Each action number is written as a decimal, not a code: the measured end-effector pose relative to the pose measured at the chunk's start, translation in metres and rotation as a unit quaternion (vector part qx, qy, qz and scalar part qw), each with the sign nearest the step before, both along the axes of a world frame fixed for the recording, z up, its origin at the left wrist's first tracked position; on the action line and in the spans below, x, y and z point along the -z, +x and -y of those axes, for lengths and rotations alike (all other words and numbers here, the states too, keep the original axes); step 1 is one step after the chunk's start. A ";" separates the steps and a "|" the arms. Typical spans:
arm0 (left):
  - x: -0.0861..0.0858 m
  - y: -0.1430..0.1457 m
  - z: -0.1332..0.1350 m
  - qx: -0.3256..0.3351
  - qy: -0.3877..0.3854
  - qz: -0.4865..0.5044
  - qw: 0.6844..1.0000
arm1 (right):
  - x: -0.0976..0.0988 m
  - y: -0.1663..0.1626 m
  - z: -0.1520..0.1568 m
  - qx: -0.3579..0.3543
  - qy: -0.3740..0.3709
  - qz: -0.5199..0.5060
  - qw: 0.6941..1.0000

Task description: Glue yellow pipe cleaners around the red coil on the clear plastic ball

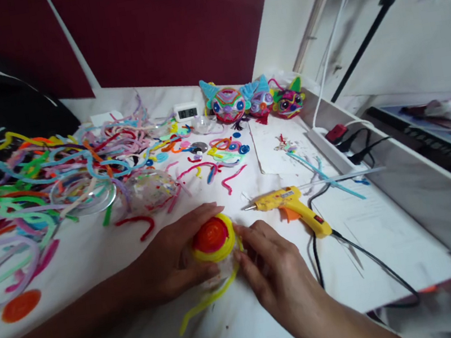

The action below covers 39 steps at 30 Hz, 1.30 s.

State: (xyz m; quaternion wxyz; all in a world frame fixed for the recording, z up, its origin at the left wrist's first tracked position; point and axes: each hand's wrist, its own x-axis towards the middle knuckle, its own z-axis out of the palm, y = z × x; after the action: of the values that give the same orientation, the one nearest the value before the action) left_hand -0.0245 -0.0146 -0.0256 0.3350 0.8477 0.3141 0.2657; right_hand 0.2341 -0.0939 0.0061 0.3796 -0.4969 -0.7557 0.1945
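Note:
Between my hands is a clear plastic ball (227,266), with a red and orange coil (210,234) of pipe cleaner on top. A yellow pipe cleaner (204,305) rings the coil, and its loose end trails down toward the table's near side. My left hand (178,250) wraps around the ball's left side, thumb in front and fingers behind. My right hand (271,259) pinches the yellow pipe cleaner against the ball's right side. Just beyond the right hand lies a yellow glue gun (291,207), its nozzle pointing left.
A tangle of coloured pipe cleaners (39,181) covers the left side, with clear plastic shells (149,189) beside it. Decorated balls (229,105) and a small digital clock (186,111) stand at the back. A power strip (329,149) and the glue gun's cord (376,256) are on the right.

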 end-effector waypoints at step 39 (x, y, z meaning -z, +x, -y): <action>-0.006 0.021 0.020 -0.024 0.104 -0.041 0.993 | -0.006 0.008 0.000 0.002 -0.047 -0.018 0.999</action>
State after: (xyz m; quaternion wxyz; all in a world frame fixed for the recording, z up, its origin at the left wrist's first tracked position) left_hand -0.0038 -0.0342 -0.0194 0.2250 0.8803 0.3188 0.2698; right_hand 0.2425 -0.0935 0.0122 0.3702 -0.5122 -0.7376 0.2376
